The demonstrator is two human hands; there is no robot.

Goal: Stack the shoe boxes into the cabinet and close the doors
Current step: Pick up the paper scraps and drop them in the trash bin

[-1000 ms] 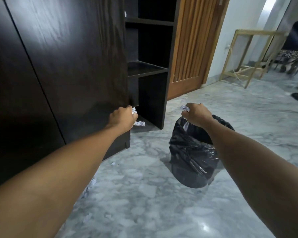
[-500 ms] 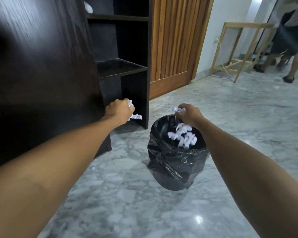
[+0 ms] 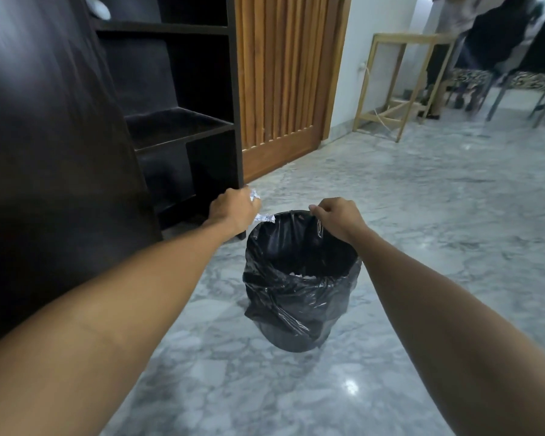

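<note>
The dark cabinet [image 3: 183,121] stands open at the upper left, its lower shelves bare, with its dark door [image 3: 60,136] swung out on the left. No shoe box is in view. My left hand [image 3: 233,212] grips crumpled white paper [image 3: 265,218] just left of the rim of a bin lined with a black bag [image 3: 299,297]. My right hand [image 3: 337,217] hovers at the bin's far rim with curled fingers, and nothing shows in them. White scraps lie deep inside the bin.
A slatted wooden door [image 3: 280,73] stands right of the cabinet. Farther right are a light wooden frame table [image 3: 400,86], patterned chairs [image 3: 529,80] and a person [image 3: 485,33]. A white object [image 3: 99,7] sits on an upper shelf. The floor is grey marble.
My right hand has let its paper scraps fall into the bin. My view and both hands have shifted right, over the bin. The left hand still holds its paper.
</note>
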